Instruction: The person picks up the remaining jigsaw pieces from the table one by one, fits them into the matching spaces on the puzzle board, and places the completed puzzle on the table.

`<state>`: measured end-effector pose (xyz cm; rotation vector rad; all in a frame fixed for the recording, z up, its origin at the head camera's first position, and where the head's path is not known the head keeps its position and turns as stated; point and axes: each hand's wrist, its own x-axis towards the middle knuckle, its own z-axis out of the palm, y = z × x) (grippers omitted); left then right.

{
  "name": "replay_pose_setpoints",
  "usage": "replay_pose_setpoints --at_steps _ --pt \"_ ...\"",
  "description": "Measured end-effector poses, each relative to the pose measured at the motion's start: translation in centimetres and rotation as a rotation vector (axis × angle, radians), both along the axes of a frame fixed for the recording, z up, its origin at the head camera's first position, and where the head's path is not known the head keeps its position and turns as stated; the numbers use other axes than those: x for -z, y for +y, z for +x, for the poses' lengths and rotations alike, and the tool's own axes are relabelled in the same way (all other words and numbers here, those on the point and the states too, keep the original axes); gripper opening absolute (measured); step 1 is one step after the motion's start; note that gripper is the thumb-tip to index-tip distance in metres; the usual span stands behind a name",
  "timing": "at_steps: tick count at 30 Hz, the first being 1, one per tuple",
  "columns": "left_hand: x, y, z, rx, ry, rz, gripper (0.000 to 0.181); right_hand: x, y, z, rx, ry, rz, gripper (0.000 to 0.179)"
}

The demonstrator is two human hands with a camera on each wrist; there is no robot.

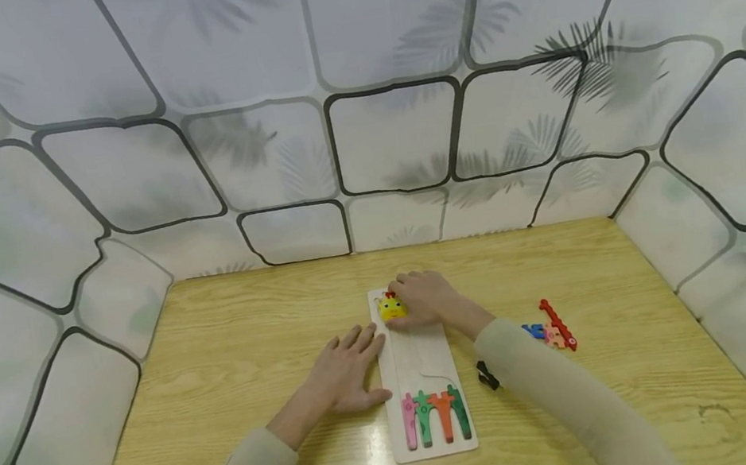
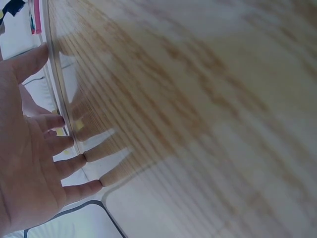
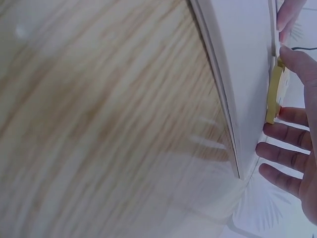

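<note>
A pale puzzle board [image 1: 421, 358] lies lengthwise on the table. At its far end is a yellow animal-head puzzle piece [image 1: 391, 308] with eyes and a bit of red on top. My right hand [image 1: 424, 297] pinches this piece [image 3: 275, 91] between thumb and index finger, the other fingers spread over the board's far end. My left hand [image 1: 346, 369] rests with fingers spread, its fingertips and thumb at the board's left edge. Pink, green, orange and dark green leg-shaped pieces [image 1: 446, 417] sit side by side at the board's near end.
Right of the board, a small group of loose pieces lies on the wooden table [image 1: 248, 315]: a long red piece [image 1: 558, 324], a blue piece [image 1: 534, 331] and a pink piece [image 1: 553, 336]. A patterned wall [image 1: 395, 137] encloses the table at the back and sides.
</note>
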<state>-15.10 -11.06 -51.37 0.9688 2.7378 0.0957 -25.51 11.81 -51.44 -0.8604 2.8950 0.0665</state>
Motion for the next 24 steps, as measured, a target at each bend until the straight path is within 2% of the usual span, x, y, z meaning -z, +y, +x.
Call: replay_pose_setpoints --at_steps 8,24 --pt "0.05 0.03 -0.06 -0.001 0.004 0.006 0.096 -0.22 -0.30 -0.19 0.000 -0.028 0.001 0.075" --pt "0.22 0.04 -0.03 -0.006 -0.003 0.000 0.097 0.12 -0.56 -0.67 -0.009 -0.014 0.036 0.079"
